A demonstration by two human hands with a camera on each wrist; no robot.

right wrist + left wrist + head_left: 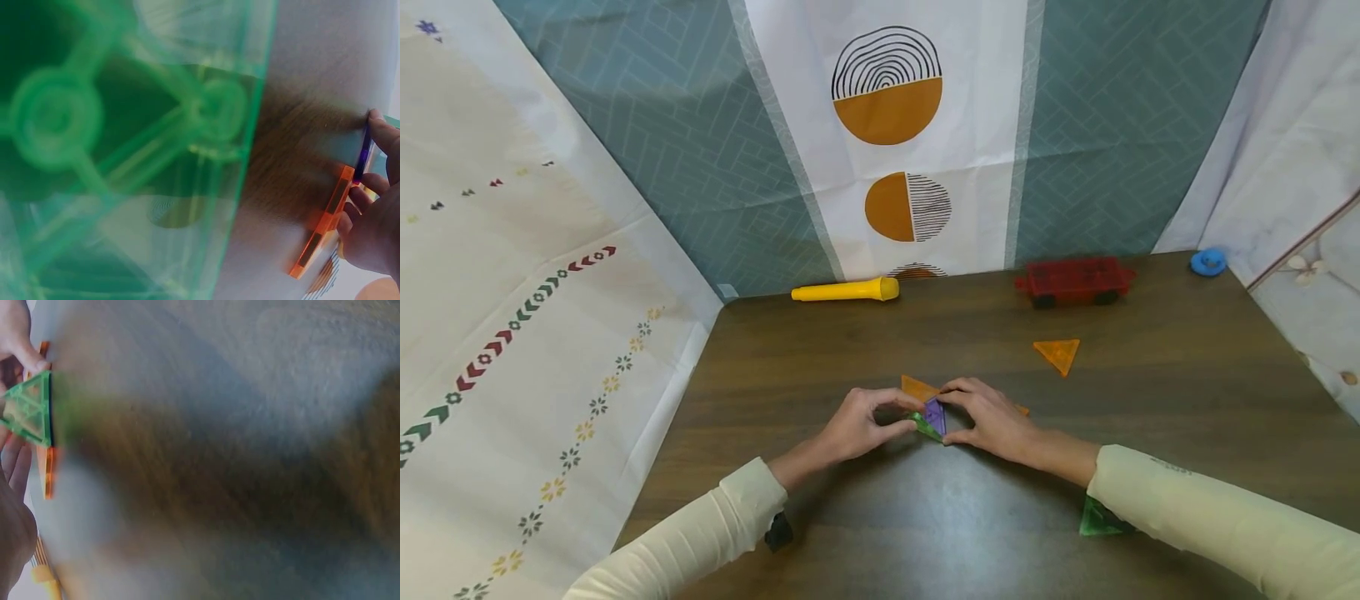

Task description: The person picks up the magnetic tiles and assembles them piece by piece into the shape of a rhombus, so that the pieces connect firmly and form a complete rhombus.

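We're pinching a green plastic triangle [928, 427] (left hand [865, 425]), purple plastic one [935, 414] (right hand [991, 422]); uneven squeezing could knock the orange plastic triangle [917, 387] at eleven o'clock.

A pale cream sleeve [688, 537], softly creased, ends in a wide cuff [758, 492] just behind the bare left hand [867, 423]. The right hand [992, 421] is bare too, its cream sleeve [1225, 508] marked near the end by small dark print [1171, 466], too faint to read.
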